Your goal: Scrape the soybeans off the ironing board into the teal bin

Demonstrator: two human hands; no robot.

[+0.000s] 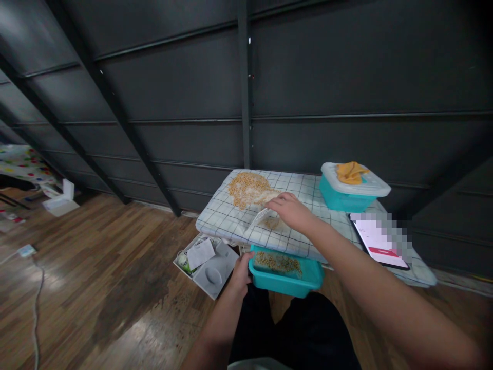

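- Beyond the fingers of the right hand [289, 208], one heap of yellow kernels [242, 186] mixed with pale grains lies on the bench [210, 218], over one checked cloth [298, 182].
- Two teal containers: one open tub [275, 284], below the right fingers and nearer the body, and one lidded tub [342, 199] to their right, carrying one orange cloth [351, 172].
- Right fingers: bent, nearly together, gripping one thin pale sheet [256, 220]; card or cloth, I cannot tell.
- Left hand [241, 272]: fingers clamped on the open tub's left end; kernels lie inside.
- One tablet [375, 244] lies well right of the right fingers.
- Just above the open tub runs the bench's near edge; rightward of the right fingers, checked cloth stretches to the lidded tub.
- Left of the left fingers, one open box [228, 257] sits close, with wooden floor [134, 257] past it.
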